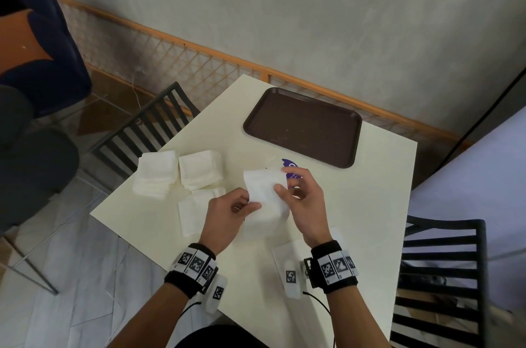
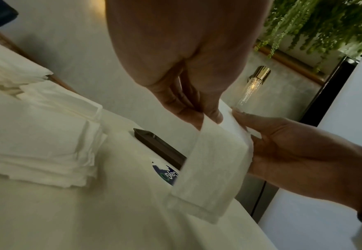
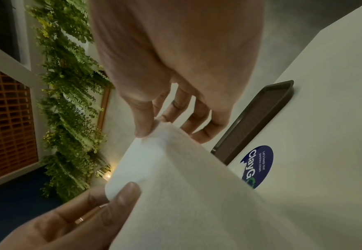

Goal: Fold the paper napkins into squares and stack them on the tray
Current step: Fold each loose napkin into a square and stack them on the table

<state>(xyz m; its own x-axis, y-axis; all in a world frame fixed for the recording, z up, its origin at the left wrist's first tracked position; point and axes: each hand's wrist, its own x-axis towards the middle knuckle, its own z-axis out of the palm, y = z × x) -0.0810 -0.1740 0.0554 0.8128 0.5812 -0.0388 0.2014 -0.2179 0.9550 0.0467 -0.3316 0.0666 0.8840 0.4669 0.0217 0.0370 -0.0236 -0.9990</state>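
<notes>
A white paper napkin (image 1: 266,194) hangs above the cream table (image 1: 355,222), held between both hands. My left hand (image 1: 227,216) pinches its left edge with thumb and fingers, and my right hand (image 1: 301,199) pinches its right edge. In the left wrist view the napkin (image 2: 214,169) droops as a folded strip whose lower end touches the table. In the right wrist view the napkin (image 3: 197,186) fills the lower middle, with the right thumb (image 3: 143,121) on its top corner. The brown tray (image 1: 304,125) lies at the far side of the table with nothing on it.
Three piles of white napkins (image 1: 155,174) (image 1: 200,169) (image 1: 193,209) sit on the table's left part. A blue round sticker (image 1: 291,171) lies behind the held napkin. Black slatted chairs (image 1: 148,128) (image 1: 438,279) stand at the left and right of the table.
</notes>
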